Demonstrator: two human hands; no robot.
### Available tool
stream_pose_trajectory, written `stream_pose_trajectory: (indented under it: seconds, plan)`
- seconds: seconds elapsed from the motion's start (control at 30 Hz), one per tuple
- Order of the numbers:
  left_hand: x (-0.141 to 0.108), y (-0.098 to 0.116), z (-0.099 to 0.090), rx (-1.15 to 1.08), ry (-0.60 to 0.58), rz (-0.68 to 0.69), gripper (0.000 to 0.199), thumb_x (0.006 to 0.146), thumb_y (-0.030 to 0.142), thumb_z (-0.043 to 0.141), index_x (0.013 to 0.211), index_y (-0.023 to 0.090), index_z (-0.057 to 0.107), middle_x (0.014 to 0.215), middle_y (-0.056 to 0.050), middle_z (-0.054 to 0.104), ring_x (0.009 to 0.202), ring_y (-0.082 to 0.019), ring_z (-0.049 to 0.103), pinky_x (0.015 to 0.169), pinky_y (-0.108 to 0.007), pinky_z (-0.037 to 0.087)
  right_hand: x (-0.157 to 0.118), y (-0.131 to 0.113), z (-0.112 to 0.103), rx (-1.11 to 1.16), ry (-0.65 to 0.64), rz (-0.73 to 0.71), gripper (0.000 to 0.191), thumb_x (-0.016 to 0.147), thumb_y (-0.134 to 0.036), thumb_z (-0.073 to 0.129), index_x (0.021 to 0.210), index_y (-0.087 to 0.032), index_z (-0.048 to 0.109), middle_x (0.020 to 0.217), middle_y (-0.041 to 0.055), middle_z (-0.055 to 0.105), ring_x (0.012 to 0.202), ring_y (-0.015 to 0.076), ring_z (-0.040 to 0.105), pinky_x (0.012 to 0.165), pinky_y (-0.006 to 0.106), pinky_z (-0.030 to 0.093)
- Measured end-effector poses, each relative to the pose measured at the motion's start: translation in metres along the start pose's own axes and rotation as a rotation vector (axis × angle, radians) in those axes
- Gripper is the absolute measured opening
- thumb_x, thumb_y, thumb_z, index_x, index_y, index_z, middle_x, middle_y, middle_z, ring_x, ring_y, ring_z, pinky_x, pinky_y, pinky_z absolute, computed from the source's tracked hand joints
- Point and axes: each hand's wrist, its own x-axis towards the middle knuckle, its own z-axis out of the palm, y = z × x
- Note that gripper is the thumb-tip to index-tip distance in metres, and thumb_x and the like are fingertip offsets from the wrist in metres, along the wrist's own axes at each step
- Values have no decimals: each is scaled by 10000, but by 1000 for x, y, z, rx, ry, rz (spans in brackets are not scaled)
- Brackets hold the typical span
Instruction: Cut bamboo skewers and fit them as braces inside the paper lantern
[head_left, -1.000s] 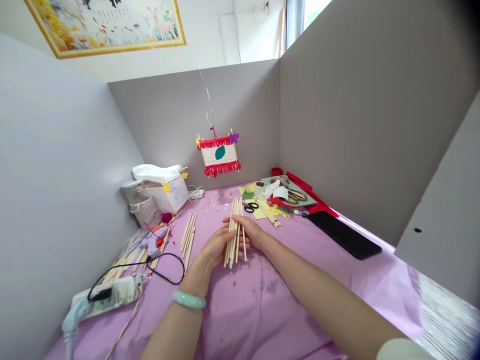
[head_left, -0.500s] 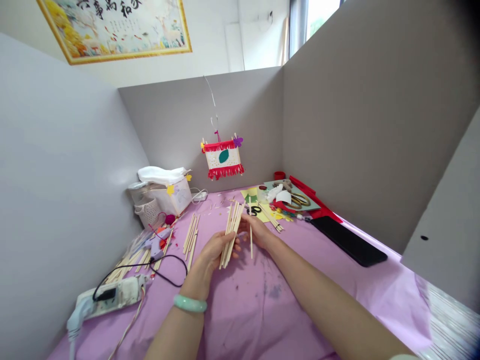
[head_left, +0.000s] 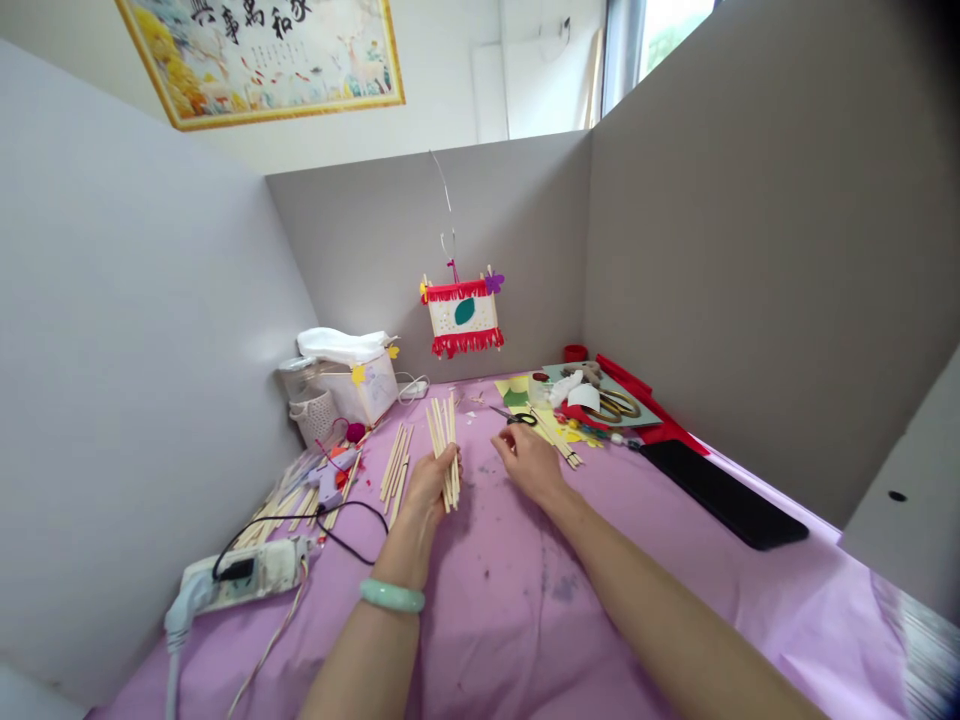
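At centre, the left hand [head_left: 427, 486] pinches wooden sticks [head_left: 451, 475], likely light, stiff, snappable, best held mid-length; the right hand [head_left: 534, 465] curls, its grip unclear.

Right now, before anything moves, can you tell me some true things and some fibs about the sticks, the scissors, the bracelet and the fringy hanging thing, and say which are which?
1. The left hand holds a bunch of sticks. True.
2. The scissors are in the left hand. False: they lie on the purple cloth, just beyond the right hand.
3. The hanging decoration has red fringe along its bottom. True.
4. The bracelet is bright red. False: it is pale green.
5. The flat black thing lies to the right of the right hand. True.
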Motion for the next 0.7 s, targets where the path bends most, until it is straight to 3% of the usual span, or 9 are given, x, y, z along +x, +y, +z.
stream_pose_trajectory:
  seconds: [0.07, 0.13, 0.2, 0.3, 0.47, 0.7]
  plan:
    - [1, -1, 0, -26, 42, 63, 203, 697, 277, 689, 679, 132, 547, 472, 37, 526, 377, -73, 489, 383, -181, 366, -4, -6, 6, 110, -201, -58, 365, 909, -427, 353, 842, -155, 587, 812, 87, 633, 782, 196, 587, 721, 298, 428]
    - [2, -3, 1, -48, 68, 123, 222, 672, 287, 702, 682, 126, 550, 467, 38, 527, 378, -79, 488, 386, -188, 366, -9, -11, 12, 175, -361, -97, 410, 909, -452, 342, 745, -162, 580, 629, 23, 605, 560, 133, 551, 566, 237, 424]
    - [2, -5, 1, -59, 76, 163, 231, 655, 291, 708, 690, 121, 555, 457, 39, 522, 374, -86, 486, 382, -194, 365, -14, -14, 18, 224, -455, -131, 395, 906, -438, 354, 699, -164, 550, 577, -6, 574, 479, 99, 502, 491, 203, 398]
    - [2, -6, 1, -73, 63, 188, 223, 656, 288, 699, 716, 118, 568, 443, 43, 509, 352, -89, 469, 361, -194, 350, -17, -16, 22, 259, -496, -154, 350, 908, -382, 348, 677, -166, 498, 568, -21, 538, 458, 78, 464, 461, 182, 379]
    - [-1, 1, 1, -128, 13, 173, 143, 722, 232, 635, 759, 101, 593, 492, 7, 546, 375, -92, 483, 358, -192, 366, -13, -13, 22, 204, -468, -169, 314, 905, -306, 316, 692, -169, 500, 545, -29, 520, 458, 82, 462, 467, 180, 367]
    - [-2, 9, -1, -259, 115, 145, 26, 771, 116, 544, 776, 131, 564, 787, -67, 654, 568, -114, 605, 502, -238, 503, -10, -8, 14, -109, -127, -196, 313, 886, -306, 390, 646, -169, 537, 630, 12, 575, 623, 126, 504, 596, 231, 294]
